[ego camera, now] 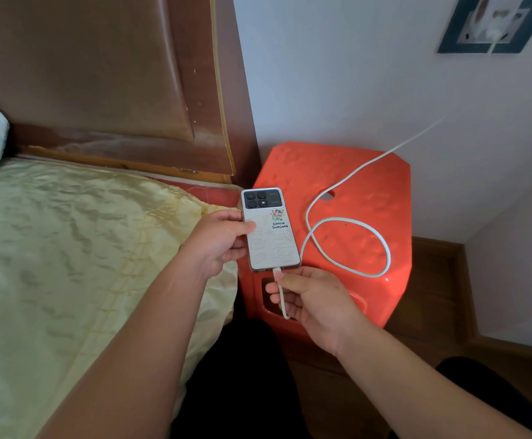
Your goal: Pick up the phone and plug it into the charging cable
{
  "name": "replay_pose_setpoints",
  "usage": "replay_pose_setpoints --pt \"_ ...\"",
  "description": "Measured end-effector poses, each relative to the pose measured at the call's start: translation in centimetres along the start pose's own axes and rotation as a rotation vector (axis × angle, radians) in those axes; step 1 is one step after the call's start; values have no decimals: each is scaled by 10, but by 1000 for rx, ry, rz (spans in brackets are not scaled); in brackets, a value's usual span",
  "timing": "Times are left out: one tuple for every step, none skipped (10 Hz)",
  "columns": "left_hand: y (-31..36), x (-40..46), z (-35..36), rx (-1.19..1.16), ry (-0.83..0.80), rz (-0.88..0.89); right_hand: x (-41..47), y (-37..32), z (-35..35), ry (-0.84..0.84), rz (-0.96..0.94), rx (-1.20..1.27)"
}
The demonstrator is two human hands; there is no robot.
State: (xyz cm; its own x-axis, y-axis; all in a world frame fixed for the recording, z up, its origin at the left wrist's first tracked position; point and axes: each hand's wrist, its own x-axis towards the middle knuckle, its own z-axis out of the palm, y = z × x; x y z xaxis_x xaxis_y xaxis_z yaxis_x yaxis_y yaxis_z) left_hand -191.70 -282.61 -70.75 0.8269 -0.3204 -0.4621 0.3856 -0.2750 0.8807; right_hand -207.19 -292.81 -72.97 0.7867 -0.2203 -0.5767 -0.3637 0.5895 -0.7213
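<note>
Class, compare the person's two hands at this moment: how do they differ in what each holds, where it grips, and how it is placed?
The left hand grips the phone by its side edge; the right hand pinches the white cable just below the plug at the phone's bottom edge. The left hand sits over the edge of the bed, the right in front of the orange stool. Both are bare and closed on something.

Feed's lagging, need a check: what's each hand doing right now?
Left hand: closed, holding the phone by its side.
Right hand: closed, fingers pinching the cable at the phone's bottom.
</note>
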Motion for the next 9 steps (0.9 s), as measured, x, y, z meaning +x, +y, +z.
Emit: replay_pose_setpoints --pt "2 2 2 38 42 17 -7 -2 -1 40 -69 -126" --pt "7 7 6 101 93 57 -19 -5 -2 126 -196 -343" --pt "11 15 12 186 133 137 -34 -16 -2 119 -263 -402" --pt "19 17 27 308 166 244 -44 -32 0 -21 -255 -145" --pt "27 18 42 508 243 299 -48 -51 0 -125 -295 3" --pt "28 14 45 779 302 354 -49 -67 -4 -193 -356 58" --pt "30 11 38 735 294 338 -49 -81 -7 -251 -396 106" --pt "33 1 33 385 192 348 -49 -100 -8 -311 -408 184" --pt "45 -8 27 -54 46 376 -49 -121 -11 -309 -452 244"
